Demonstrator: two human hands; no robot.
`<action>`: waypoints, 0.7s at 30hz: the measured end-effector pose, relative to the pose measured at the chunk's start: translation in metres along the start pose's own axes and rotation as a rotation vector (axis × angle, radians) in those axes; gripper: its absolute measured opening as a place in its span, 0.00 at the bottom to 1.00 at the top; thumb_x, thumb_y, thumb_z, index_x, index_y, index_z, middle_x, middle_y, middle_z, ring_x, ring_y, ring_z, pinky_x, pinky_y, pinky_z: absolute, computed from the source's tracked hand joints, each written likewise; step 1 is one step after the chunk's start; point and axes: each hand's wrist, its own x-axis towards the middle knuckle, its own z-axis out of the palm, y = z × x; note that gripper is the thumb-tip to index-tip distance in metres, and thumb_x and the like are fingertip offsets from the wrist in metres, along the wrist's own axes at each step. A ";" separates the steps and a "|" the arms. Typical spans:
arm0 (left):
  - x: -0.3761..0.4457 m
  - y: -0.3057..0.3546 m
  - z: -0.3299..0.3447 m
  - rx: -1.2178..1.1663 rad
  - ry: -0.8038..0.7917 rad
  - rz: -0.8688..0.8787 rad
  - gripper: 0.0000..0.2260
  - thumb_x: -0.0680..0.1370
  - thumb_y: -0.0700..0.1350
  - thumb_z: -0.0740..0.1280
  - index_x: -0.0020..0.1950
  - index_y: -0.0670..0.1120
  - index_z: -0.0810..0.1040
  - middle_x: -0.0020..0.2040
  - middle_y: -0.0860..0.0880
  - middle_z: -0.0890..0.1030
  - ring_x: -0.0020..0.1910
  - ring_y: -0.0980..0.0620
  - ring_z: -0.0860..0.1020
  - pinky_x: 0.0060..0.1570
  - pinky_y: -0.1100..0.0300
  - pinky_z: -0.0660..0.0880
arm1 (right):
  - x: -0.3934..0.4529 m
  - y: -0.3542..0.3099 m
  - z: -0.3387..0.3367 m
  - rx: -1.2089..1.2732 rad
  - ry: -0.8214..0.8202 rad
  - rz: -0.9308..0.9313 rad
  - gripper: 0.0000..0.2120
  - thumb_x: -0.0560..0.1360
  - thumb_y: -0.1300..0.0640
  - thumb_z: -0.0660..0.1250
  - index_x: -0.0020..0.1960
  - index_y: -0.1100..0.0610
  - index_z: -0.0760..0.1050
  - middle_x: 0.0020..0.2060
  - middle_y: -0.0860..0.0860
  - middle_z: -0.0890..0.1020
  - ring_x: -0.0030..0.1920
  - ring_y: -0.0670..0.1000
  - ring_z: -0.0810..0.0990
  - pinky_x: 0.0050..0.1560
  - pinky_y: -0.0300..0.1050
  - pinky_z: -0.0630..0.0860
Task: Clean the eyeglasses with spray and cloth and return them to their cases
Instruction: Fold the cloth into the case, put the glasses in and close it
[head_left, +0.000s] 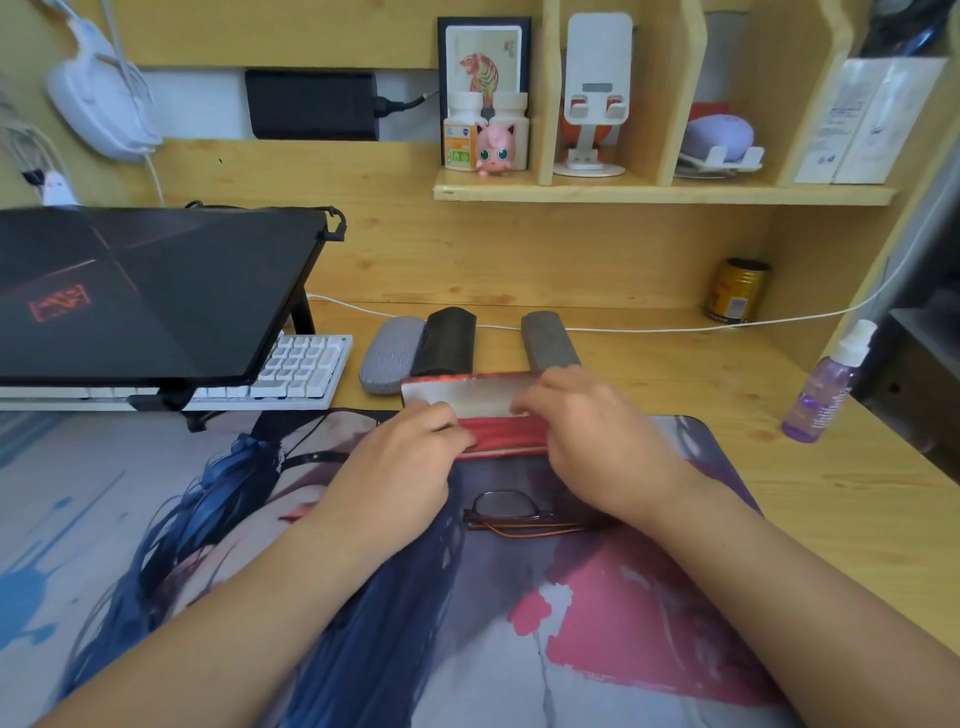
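Observation:
A red eyeglass case lies open at the far edge of the desk mat, its pale lined lid raised toward the back. My left hand grips its left end and my right hand holds its right end. Folded dark-rimmed eyeglasses with brown temples rest on the mat just in front of the case, between my wrists. Behind the red case stand three closed cases: a light grey one, a black one and a dark grey one. A purple spray bottle stands at the right. No cloth is visible.
A printed desk mat covers the near desk. A closed laptop on a black stand sits over a white keyboard at the left. A can and a white cable lie at the back; shelves with bottles are above.

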 end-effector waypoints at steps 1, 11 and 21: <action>-0.001 0.000 0.000 -0.019 -0.007 -0.003 0.12 0.68 0.33 0.64 0.45 0.45 0.82 0.44 0.50 0.77 0.45 0.46 0.76 0.36 0.48 0.77 | -0.002 -0.002 0.001 0.068 -0.081 -0.072 0.25 0.69 0.68 0.55 0.59 0.55 0.81 0.49 0.52 0.79 0.51 0.58 0.77 0.50 0.52 0.76; -0.011 -0.006 -0.011 -0.066 -0.013 0.072 0.17 0.73 0.34 0.69 0.58 0.48 0.86 0.49 0.53 0.78 0.50 0.48 0.75 0.46 0.49 0.76 | -0.002 0.010 -0.018 0.137 -0.373 0.033 0.27 0.66 0.64 0.52 0.56 0.54 0.83 0.56 0.48 0.85 0.61 0.53 0.79 0.62 0.49 0.75; -0.009 -0.006 -0.010 -0.224 -0.103 0.010 0.25 0.77 0.31 0.58 0.69 0.50 0.79 0.67 0.55 0.75 0.68 0.58 0.67 0.59 0.82 0.52 | -0.016 0.006 -0.068 0.327 -0.554 0.044 0.12 0.68 0.48 0.79 0.46 0.46 0.78 0.43 0.42 0.75 0.45 0.42 0.74 0.47 0.40 0.73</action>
